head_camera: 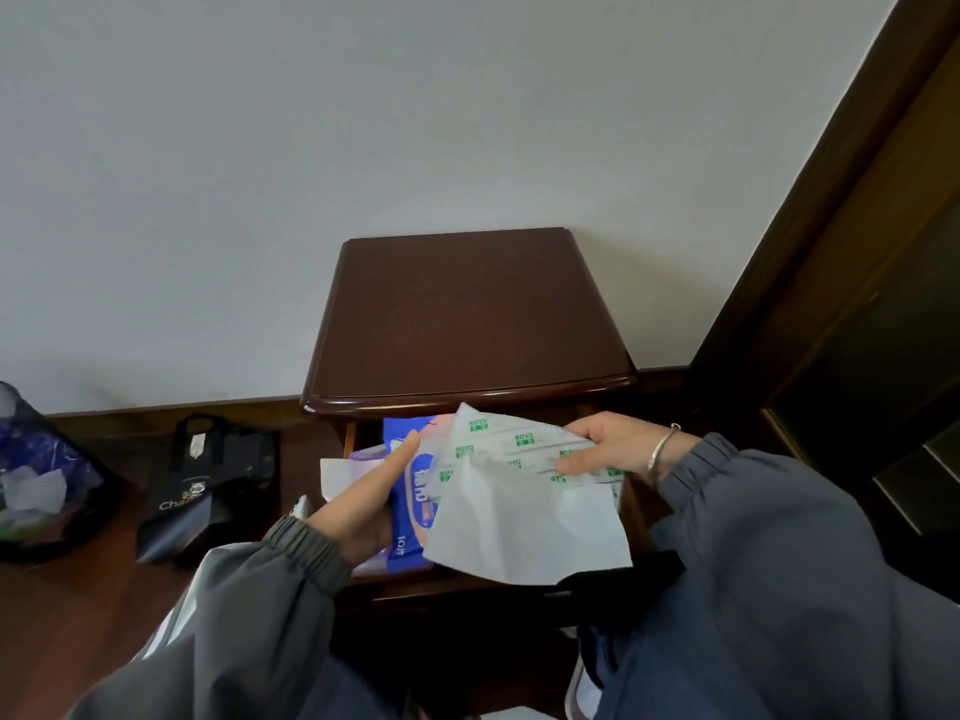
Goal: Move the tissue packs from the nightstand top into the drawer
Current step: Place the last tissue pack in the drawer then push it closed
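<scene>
Grey jacket sleeves (291, 579) frame my view. Left hand (363, 496) grips the blue plastic tissue pack (410, 511), thumb along its top, over the open dark wooden drawer (415, 584). Beside it, the white green-printed soft tissue pack (519, 459) hangs above the drawer, pinched at 1 edge by the right hand (608, 446), a loose sheet drooping. Both look light, soft and slippery; I'd hold across the body.

Two hands (358, 504) (610, 443), two tissue packs (411, 493) (519, 511), one drawer (349, 440)
</scene>
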Demonstrator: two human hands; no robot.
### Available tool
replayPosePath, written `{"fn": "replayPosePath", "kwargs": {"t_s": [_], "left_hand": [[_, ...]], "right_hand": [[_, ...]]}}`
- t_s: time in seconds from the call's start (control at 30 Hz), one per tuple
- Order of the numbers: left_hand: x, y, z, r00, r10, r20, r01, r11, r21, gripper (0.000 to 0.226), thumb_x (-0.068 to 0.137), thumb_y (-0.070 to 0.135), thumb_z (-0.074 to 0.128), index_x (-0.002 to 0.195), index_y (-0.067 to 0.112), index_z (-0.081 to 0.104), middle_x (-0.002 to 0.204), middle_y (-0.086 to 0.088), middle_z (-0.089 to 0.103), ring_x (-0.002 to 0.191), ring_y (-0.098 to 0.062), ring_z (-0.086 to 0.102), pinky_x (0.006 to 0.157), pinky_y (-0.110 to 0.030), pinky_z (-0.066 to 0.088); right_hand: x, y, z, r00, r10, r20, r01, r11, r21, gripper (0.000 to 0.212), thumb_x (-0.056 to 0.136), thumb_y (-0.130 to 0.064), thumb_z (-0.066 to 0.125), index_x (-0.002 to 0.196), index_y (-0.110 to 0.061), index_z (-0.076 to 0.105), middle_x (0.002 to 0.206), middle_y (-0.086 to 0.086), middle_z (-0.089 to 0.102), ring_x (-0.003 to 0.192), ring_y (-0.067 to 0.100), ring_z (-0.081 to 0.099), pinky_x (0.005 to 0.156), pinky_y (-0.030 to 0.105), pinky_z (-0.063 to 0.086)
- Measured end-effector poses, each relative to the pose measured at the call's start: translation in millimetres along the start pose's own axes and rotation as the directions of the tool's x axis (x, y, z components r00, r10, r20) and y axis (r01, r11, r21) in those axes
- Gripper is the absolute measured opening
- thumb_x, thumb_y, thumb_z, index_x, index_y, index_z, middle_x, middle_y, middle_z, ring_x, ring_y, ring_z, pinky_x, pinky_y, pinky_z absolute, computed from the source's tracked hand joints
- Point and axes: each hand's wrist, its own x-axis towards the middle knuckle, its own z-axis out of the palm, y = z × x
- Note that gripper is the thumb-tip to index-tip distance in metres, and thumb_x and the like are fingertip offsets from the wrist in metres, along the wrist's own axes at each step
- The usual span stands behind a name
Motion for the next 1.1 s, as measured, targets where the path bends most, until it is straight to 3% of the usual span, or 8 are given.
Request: {"fn": "replayPosePath", "kwargs": {"t_s": [0.17,0.27,0.37,0.47,0.63,0.83,0.97,1.1], "left_hand": [[0.1,-9.5,17.5,0.998,-0.028,0.056,0.024,0.996,0.084,0.046,0.078,0.016,0.07,0.122,0.008,0.062,0.115,-0.016,0.07,0.101,-0.031,0.069,0.076,-0.039,0.06],[3.2,-14.1,16.5,0.996,0.064,-0.067,-0.06,0.996,0.067,0.04,0.084,0.002,0.065,0.123,0.006,0.059,0.111,-0.017,0.071,0.099,-0.033,0.069,0.077,-0.041,0.06],[7.0,-16.4,11.4,0.97,0.158,-0.183,-0.161,0.987,0.003,0.033,0.087,0.003,0.063,0.119,0.01,0.06,0.111,-0.015,0.071,0.1,-0.032,0.069,0.082,-0.044,0.057],[9.5,-19.9,12.7,0.961,0.188,-0.204,-0.188,0.982,0.018,0.035,0.087,0.003,0.064,0.121,0.01,0.059,0.112,-0.014,0.071,0.101,-0.031,0.068,0.086,-0.045,0.055],[11.3,-24.7,19.2,0.983,0.124,-0.132,-0.123,0.992,0.021,0.034,0.087,0.009,0.065,0.12,0.008,0.06,0.109,-0.015,0.072,0.096,-0.031,0.071,0.075,-0.041,0.06],[9.6,-16.1,-1.7,0.95,0.134,-0.282,-0.124,0.991,0.053,0.019,0.092,0.019,0.061,0.106,0.007,0.06,0.085,-0.012,0.074,0.061,-0.019,0.071,0.05,-0.031,0.059],[9.2,-15.3,-10.9,0.934,0.152,-0.325,-0.146,0.988,0.04,0.017,0.095,0.018,0.057,0.109,0.008,0.057,0.089,-0.013,0.068,0.054,-0.015,0.069,0.046,-0.029,0.058],[7.4,-15.0,-11.4,0.921,0.15,-0.36,-0.142,0.989,0.051,0.009,0.095,0.018,0.057,0.101,0.012,0.057,0.087,-0.011,0.068,0.063,-0.019,0.068,0.045,-0.028,0.057]], "right_hand": [[16.8,-25.7,9.8,0.999,0.04,-0.002,-0.04,0.986,-0.162,0.022,0.074,-0.033,0.076,0.093,-0.022,0.071,0.095,-0.001,0.074,0.087,0.015,0.069,0.083,0.03,0.055],[21.0,-20.5,12.3,0.975,0.043,-0.219,-0.01,0.989,0.15,0.026,0.079,-0.03,0.073,0.102,-0.019,0.068,0.093,0.001,0.073,0.086,0.014,0.069,0.077,0.029,0.056],[15.5,-2.5,22.4,0.955,0.181,-0.236,-0.015,0.821,0.57,0.019,0.083,-0.03,0.068,0.097,-0.018,0.064,0.085,0.004,0.071,0.071,0.016,0.07,0.059,0.028,0.056],[8.4,13.8,42.7,0.966,0.208,-0.153,-0.092,0.83,0.55,0.015,0.084,-0.024,0.067,0.097,-0.018,0.064,0.081,0.002,0.074,0.068,0.017,0.071,0.053,0.025,0.055],[5.8,26.9,48.9,0.898,0.322,-0.299,-0.097,0.809,0.579,0.007,0.084,-0.005,0.065,0.084,-0.012,0.065,0.063,0.001,0.072,0.048,0.011,0.066,0.04,0.017,0.047],[-15.5,54.1,28.8,0.809,0.56,-0.181,-0.249,0.604,0.757,0.002,0.084,0.001,0.062,0.086,0.0,0.062,0.053,0.007,0.068,0.038,0.008,0.061,0.032,0.013,0.042],[-18.5,61.4,19.6,0.809,0.552,-0.204,-0.152,0.532,0.833,0.007,0.088,0.004,0.055,0.083,0.002,0.06,0.048,0.007,0.065,0.036,0.008,0.06,0.032,0.012,0.044],[-4.9,57.6,19.8,0.82,0.518,-0.244,-0.043,0.481,0.875,0.013,0.09,0.006,0.051,0.08,0.002,0.057,0.046,0.008,0.065,0.036,0.009,0.06,0.033,0.013,0.045]]}}
